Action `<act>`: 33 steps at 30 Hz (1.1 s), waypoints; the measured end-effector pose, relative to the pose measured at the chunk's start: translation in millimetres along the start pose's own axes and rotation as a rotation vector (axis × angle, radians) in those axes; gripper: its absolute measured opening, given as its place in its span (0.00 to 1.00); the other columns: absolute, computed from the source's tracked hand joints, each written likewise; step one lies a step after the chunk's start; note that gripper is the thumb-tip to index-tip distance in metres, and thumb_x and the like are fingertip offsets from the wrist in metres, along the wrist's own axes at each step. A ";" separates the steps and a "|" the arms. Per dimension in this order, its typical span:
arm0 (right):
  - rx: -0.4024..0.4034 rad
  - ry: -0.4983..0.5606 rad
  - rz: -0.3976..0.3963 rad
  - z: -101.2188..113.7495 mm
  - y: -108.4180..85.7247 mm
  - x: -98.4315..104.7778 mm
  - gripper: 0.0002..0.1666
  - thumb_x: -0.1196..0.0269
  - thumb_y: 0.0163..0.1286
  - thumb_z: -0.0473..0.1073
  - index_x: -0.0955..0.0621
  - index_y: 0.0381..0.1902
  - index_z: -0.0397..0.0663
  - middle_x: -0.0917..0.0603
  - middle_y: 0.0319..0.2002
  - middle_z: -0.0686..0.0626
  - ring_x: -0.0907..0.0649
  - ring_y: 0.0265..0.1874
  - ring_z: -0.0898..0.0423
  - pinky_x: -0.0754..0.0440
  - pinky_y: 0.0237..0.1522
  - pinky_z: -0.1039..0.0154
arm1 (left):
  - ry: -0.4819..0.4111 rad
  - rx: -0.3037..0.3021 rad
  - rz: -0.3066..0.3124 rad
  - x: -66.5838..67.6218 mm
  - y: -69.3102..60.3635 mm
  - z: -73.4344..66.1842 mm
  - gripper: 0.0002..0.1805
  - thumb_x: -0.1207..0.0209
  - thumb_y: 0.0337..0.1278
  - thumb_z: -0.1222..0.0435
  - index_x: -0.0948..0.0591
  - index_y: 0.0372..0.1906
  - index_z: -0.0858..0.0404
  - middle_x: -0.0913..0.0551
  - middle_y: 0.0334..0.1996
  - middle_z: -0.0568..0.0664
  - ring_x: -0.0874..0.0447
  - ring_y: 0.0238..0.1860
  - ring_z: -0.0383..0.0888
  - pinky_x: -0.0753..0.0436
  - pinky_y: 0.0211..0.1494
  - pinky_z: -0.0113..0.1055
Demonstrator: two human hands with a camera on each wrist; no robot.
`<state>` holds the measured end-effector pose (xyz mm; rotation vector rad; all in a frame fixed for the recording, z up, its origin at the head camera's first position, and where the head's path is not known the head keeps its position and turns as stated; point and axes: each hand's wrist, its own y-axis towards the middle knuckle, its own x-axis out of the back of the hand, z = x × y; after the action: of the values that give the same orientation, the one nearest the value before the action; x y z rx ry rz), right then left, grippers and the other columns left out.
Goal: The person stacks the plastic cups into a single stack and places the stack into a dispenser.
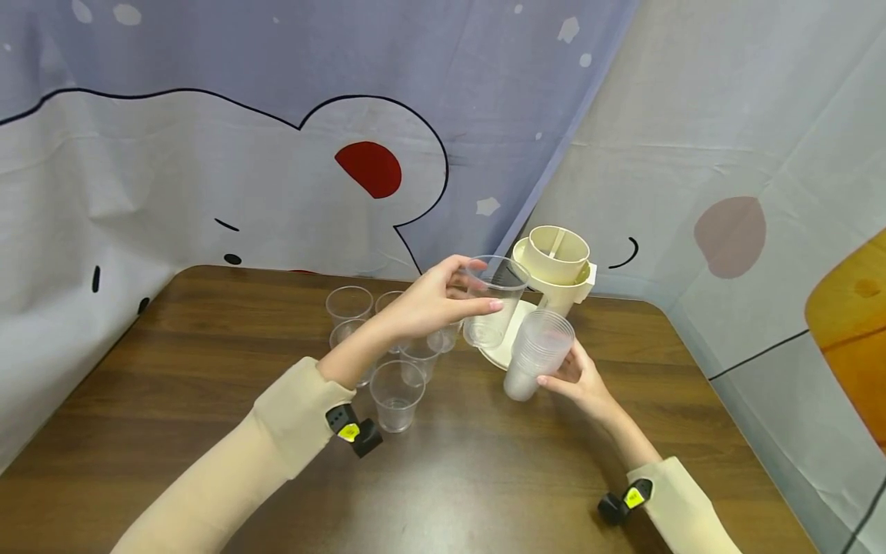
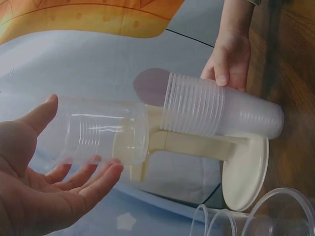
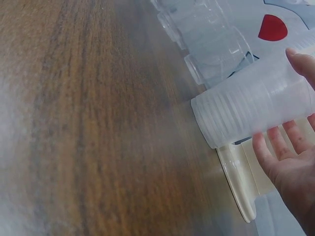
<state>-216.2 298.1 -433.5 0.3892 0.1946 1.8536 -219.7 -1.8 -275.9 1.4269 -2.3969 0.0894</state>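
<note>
A single clear plastic cup [image 1: 493, 327] is held upright in my left hand [image 1: 436, 302], with thumb and fingers on either side of it. My right hand [image 1: 581, 382] grips a stack of nested clear plastic cups [image 1: 538, 355], which leans slightly with its rims up. In the left wrist view, the single cup [image 2: 106, 135] is apart from the stack [image 2: 197, 105], a small gap between their rims. Behind both hands stands a cream plastic stand [image 1: 559, 265] with a round base and a cylindrical top. The stack [image 3: 246, 105] hides part of that base in the right wrist view.
Several clear cups [image 1: 397, 396] stand upright in a group on the brown wooden table [image 1: 457, 477], left of the stand; my left forearm covers some of them. A patterned cloth [image 1: 277, 185] hangs along the table's back and right edges.
</note>
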 end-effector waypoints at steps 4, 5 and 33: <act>0.009 -0.001 -0.004 -0.7 -0.1 0.3 0.48 0.37 0.54 0.21 0.42 0.71 0.44 0.23 0.55 0.61 0.21 0.53 0.66 0.19 0.52 0.69 | 0.004 -0.010 0.000 -2.9 4.4 -1.5 0.33 0.34 0.55 0.58 0.32 0.64 0.59 0.20 0.53 0.54 0.18 0.54 0.48 0.18 0.55 0.39; 0.011 -0.001 -0.005 -0.9 -0.1 0.4 0.48 0.37 0.54 0.21 0.42 0.71 0.44 0.23 0.55 0.62 0.21 0.53 0.66 0.20 0.52 0.70 | 0.009 -0.008 -0.002 -3.7 5.6 -2.1 0.33 0.34 0.54 0.57 0.32 0.64 0.58 0.20 0.53 0.54 0.18 0.54 0.48 0.18 0.54 0.39; -0.022 -0.008 0.003 -0.2 -1.2 0.3 0.49 0.36 0.56 0.23 0.43 0.72 0.45 0.25 0.58 0.62 0.22 0.55 0.66 0.20 0.53 0.70 | 0.080 -0.017 -0.018 -32.4 39.1 -5.6 0.38 0.33 0.52 0.53 0.34 0.67 0.56 0.24 0.56 0.52 0.19 0.56 0.46 0.19 0.56 0.40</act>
<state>-215.3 298.9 -434.0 0.3821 0.1677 1.8550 -237.9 45.8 -276.4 1.4104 -2.3147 0.1182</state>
